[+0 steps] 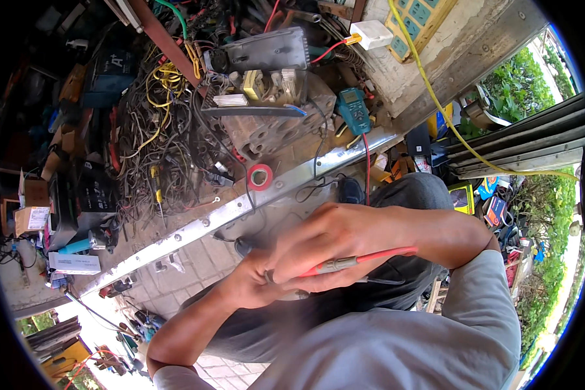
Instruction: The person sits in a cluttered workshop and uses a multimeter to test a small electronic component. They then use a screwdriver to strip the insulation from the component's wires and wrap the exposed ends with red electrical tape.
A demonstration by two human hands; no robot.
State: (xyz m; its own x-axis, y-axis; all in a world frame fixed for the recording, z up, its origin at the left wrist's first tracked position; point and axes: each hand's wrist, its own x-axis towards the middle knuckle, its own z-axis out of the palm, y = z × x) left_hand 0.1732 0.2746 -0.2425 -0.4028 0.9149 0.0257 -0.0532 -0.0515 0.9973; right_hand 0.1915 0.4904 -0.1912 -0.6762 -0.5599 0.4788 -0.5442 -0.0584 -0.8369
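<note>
- Lying along the right hand (325, 237) in the head view, the red rod-like piece (370, 257) with its grey metal collar (339, 264) runs lengthwise from just below 9 o'clock to just above 3 o'clock.
- The right hand is the nearer, its fingers and thumb closed about the piece; the left hand (250, 283) meets it at the 9 o'clock end, so the piece lies toward 3 o'clock from the left.
- The left fingers are curled and partly hidden; whether they clamp anything cannot be told. Blur and the right fingers screen the meeting point.
- Toward 12 o'clock, the metal bench edge (231, 208) slants between the hands and the crowded bench.
- From the left hand, the red tape roll (260, 177) sits at 12 o'clock, the yellow-handled screwdriver (157, 188) between 10 and 11, beside tangled cables (169, 140).
- From the right hand, the teal multimeter (353, 110) lies near 12 o'clock; a red lead (368, 169) descends from it toward the trousered knee (416, 192).
</note>
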